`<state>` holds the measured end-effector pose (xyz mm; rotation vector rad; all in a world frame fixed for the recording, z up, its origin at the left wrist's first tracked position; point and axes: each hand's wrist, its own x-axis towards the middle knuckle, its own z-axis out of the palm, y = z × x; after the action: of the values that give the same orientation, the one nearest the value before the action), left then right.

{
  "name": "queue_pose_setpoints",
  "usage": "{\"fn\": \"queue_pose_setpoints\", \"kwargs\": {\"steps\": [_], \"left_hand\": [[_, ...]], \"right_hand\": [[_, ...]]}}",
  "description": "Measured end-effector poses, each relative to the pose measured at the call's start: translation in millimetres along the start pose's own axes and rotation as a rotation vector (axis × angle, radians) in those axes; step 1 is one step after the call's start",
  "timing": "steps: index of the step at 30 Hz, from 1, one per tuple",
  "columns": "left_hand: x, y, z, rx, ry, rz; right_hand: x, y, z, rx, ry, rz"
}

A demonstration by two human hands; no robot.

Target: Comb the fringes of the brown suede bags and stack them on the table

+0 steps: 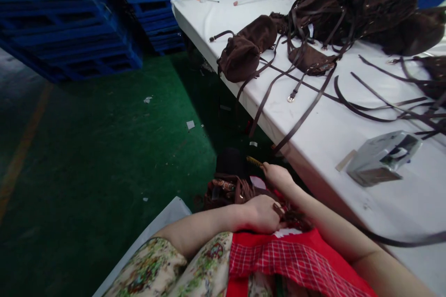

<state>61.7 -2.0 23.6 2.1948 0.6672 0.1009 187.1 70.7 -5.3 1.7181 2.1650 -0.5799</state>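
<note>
My right hand [278,177] is closed around the end of a yellowish brush [254,161] with short bristles or teeth along one side. The brush points left, over the dark gap beside the table. Below it, my left hand [264,214] is closed on dark brown strips [294,219], whose ends stick out past the fingers. A dark brown bag [226,191] lies in front of my lap, just beyond my left forearm, with a black rounded shape [230,162] behind it. My forearm hides part of the bag.
A white-covered table [313,125] runs along my right. Brown bags [247,48] with straps are heaped on it, some straps hanging over its edge. A silver tape dispenser-like block [379,158] stands nearer. Blue pallets [66,28] are stacked across the green floor [104,148].
</note>
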Motion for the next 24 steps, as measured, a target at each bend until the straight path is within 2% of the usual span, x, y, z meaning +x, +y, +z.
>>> {"fn": "queue_pose_setpoints", "kwargs": {"steps": [2,4,7,10,12,15,19,24], "left_hand": [[1.1,-3.8,0.1,-0.133,0.014,-0.053],[-2.3,-16.0,-2.8,-0.386,0.104,-0.191],[-9.2,-36.6,-8.2,-0.706,0.237,-0.28],[-11.4,-44.8,-10.4,-0.804,0.272,-0.251],[-10.9,-43.2,-9.5,-0.808,0.26,-0.315],[-11.0,-37.5,-5.9,-0.755,0.245,-0.437],[-13.4,-30.4,-2.4,-0.468,0.235,-0.365],[-16.6,-25.7,-7.7,-0.14,0.233,-0.313]], "right_hand": [[9.8,14.5,-4.2,0.128,0.043,0.033],[6.3,30.5,-11.8,0.346,0.147,-0.038],[-22.2,44.4,-25.6,0.617,0.26,-0.167],[-56.9,40.4,-33.7,0.565,0.218,-0.319],[-70.7,32.3,-32.3,0.363,0.159,-0.412],[-73.8,22.7,-22.5,0.084,0.102,-0.441],[-63.0,20.9,-9.1,-0.072,0.048,-0.413],[-53.8,20.0,0.5,-0.109,0.037,-0.288]]}}
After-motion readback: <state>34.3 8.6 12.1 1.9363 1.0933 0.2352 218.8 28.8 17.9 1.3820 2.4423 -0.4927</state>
